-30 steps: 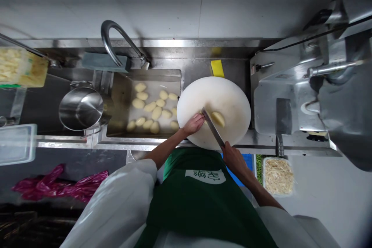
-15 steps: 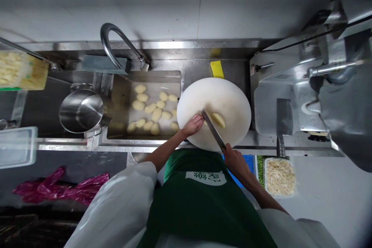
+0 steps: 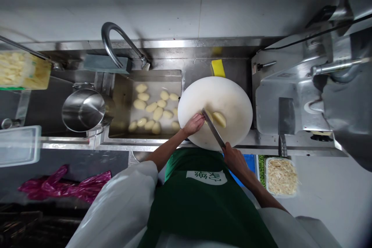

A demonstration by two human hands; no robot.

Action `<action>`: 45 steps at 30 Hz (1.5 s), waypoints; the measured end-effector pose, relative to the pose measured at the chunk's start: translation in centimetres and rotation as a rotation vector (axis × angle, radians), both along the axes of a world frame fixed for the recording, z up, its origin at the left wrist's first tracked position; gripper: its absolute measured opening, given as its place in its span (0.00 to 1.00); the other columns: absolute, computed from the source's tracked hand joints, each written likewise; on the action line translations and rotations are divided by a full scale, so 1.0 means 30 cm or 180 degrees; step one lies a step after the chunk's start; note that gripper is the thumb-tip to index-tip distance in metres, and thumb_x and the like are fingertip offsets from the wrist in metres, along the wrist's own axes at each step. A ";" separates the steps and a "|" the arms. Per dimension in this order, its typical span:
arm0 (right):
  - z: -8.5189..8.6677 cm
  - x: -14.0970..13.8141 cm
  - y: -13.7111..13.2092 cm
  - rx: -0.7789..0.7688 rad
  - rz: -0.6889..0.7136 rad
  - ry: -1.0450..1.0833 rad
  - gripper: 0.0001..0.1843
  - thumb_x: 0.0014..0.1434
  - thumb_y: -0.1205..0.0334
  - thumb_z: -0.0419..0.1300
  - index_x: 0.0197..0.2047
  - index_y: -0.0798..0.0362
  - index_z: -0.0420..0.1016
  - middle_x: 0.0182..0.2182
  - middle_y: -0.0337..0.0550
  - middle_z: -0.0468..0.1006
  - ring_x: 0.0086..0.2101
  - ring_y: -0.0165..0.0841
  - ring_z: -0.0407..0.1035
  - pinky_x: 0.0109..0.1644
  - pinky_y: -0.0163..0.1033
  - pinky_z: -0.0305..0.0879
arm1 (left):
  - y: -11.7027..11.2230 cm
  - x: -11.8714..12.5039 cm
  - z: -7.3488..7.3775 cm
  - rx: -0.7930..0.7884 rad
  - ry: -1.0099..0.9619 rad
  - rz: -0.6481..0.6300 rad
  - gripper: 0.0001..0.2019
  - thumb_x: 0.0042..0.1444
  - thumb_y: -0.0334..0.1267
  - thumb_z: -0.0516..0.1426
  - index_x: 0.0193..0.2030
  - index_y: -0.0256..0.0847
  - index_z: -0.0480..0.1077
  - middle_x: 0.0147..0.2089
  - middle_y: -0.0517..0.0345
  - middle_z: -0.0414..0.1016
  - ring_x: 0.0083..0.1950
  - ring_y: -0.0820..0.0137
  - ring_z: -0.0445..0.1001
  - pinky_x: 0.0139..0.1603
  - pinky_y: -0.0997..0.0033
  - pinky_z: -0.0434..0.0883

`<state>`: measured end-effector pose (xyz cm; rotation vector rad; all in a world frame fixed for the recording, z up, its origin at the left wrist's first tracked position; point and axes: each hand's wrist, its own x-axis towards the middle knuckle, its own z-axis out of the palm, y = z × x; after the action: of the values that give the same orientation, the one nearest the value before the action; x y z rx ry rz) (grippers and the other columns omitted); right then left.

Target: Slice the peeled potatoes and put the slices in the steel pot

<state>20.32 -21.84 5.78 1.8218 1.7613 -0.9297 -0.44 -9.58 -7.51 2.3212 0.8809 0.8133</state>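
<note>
Knife [image 3: 213, 128] clasped in your right grip [image 3: 231, 156], potato [image 3: 208, 115] pinned by your left grip [image 3: 194, 124]
The potato looks mostly hidden; best to curl your left grip back from the edge beside it and slice evenly on the board [image 3: 232, 95], clear of the piece [image 3: 219, 119] to that grip's right

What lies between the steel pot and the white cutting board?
In the head view, a sink basin with pale, peeled potatoes lies between the pot and the board.
</note>
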 end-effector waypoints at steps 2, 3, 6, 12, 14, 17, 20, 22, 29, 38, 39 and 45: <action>-0.029 -0.010 0.012 -0.0063 -0.0009 -0.0033 0.11 0.69 0.59 0.40 0.44 0.54 0.59 0.30 0.47 0.75 0.31 0.35 0.72 0.29 0.37 0.43 | 0.000 -0.001 -0.003 -0.0007 -0.0021 0.0001 0.11 0.66 0.34 0.47 0.49 0.35 0.67 0.47 0.47 0.70 0.52 0.65 0.68 0.54 0.55 0.71; -0.043 -0.016 0.019 -0.0077 -0.0007 -0.0038 0.10 0.69 0.60 0.40 0.44 0.54 0.59 0.30 0.47 0.76 0.32 0.35 0.72 0.29 0.37 0.44 | -0.001 -0.002 -0.005 -0.0009 -0.0036 0.0008 0.11 0.66 0.34 0.47 0.49 0.35 0.67 0.46 0.47 0.70 0.52 0.65 0.68 0.54 0.55 0.71; -0.062 -0.021 0.039 -0.0040 0.0003 0.0038 0.09 0.68 0.62 0.42 0.44 0.55 0.60 0.31 0.48 0.76 0.33 0.36 0.73 0.30 0.37 0.45 | -0.006 0.000 -0.012 -0.0017 -0.0077 0.0064 0.11 0.66 0.35 0.48 0.49 0.35 0.68 0.46 0.47 0.70 0.52 0.65 0.68 0.53 0.56 0.71; 0.022 0.070 -0.026 0.0475 -0.0248 0.0231 0.11 0.68 0.59 0.42 0.44 0.54 0.61 0.26 0.44 0.76 0.26 0.33 0.70 0.28 0.37 0.42 | 0.007 -0.018 0.026 -0.0310 -0.0336 0.0645 0.11 0.65 0.38 0.49 0.45 0.38 0.70 0.43 0.50 0.71 0.47 0.67 0.70 0.50 0.61 0.72; 0.051 0.118 -0.071 0.0658 -0.0438 0.0161 0.12 0.68 0.59 0.41 0.44 0.55 0.61 0.24 0.44 0.75 0.24 0.33 0.69 0.27 0.37 0.40 | 0.047 -0.028 0.065 -0.0494 -0.0439 0.0922 0.10 0.65 0.37 0.49 0.46 0.39 0.70 0.45 0.50 0.71 0.48 0.67 0.70 0.50 0.62 0.71; 0.066 0.179 -0.129 0.0853 -0.0618 -0.0004 0.12 0.67 0.58 0.43 0.43 0.55 0.62 0.22 0.44 0.74 0.22 0.34 0.68 0.27 0.36 0.39 | 0.135 -0.024 0.126 -0.0711 -0.0033 0.0115 0.14 0.61 0.32 0.52 0.53 0.42 0.68 0.53 0.51 0.68 0.57 0.65 0.66 0.58 0.61 0.66; 0.057 0.208 -0.166 0.0946 -0.0658 -0.0028 0.12 0.67 0.57 0.43 0.42 0.55 0.63 0.21 0.43 0.74 0.22 0.33 0.67 0.27 0.36 0.39 | 0.201 -0.002 0.159 -0.0737 0.0778 -0.0925 0.23 0.54 0.30 0.58 0.57 0.47 0.66 0.57 0.54 0.67 0.61 0.60 0.62 0.62 0.54 0.59; 0.045 0.209 -0.182 0.0938 -0.0634 0.0010 0.12 0.67 0.58 0.43 0.42 0.54 0.63 0.21 0.42 0.73 0.21 0.32 0.67 0.27 0.36 0.38 | 0.203 0.005 0.159 -0.0711 0.1104 -0.1005 0.23 0.53 0.33 0.61 0.57 0.48 0.66 0.55 0.54 0.69 0.58 0.59 0.64 0.61 0.53 0.60; 0.022 0.147 -0.170 0.0580 -0.0389 0.0240 0.12 0.68 0.58 0.41 0.40 0.53 0.61 0.22 0.41 0.74 0.23 0.32 0.69 0.27 0.37 0.39 | -0.001 -0.061 0.092 -0.0417 0.0560 0.0579 0.20 0.54 0.46 0.62 0.52 0.41 0.68 0.47 0.51 0.71 0.50 0.61 0.68 0.52 0.57 0.67; 0.039 0.068 -0.061 0.0274 0.0411 0.0075 0.09 0.68 0.61 0.41 0.44 0.53 0.59 0.31 0.46 0.78 0.31 0.37 0.73 0.30 0.38 0.41 | -0.060 -0.068 0.037 -0.0114 -0.0007 0.0653 0.12 0.58 0.40 0.58 0.47 0.41 0.69 0.46 0.51 0.69 0.49 0.65 0.67 0.51 0.60 0.70; 0.043 0.065 -0.054 0.0256 0.0453 0.0023 0.09 0.68 0.61 0.41 0.44 0.53 0.58 0.30 0.46 0.78 0.31 0.37 0.73 0.30 0.38 0.41 | -0.055 -0.065 0.033 -0.0129 0.0003 0.0579 0.12 0.58 0.40 0.58 0.48 0.41 0.69 0.46 0.51 0.69 0.49 0.65 0.67 0.51 0.60 0.70; 0.065 0.067 -0.033 0.0267 0.0569 -0.0099 0.09 0.68 0.61 0.40 0.43 0.53 0.58 0.30 0.46 0.78 0.31 0.37 0.74 0.30 0.38 0.42 | -0.045 -0.067 0.017 -0.0168 -0.0015 0.0485 0.13 0.58 0.39 0.58 0.49 0.41 0.68 0.47 0.50 0.68 0.50 0.65 0.66 0.51 0.60 0.70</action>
<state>22.33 -22.82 7.72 1.6855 1.9331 -0.7642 -2.43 -10.93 -7.02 2.2266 1.0747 0.8468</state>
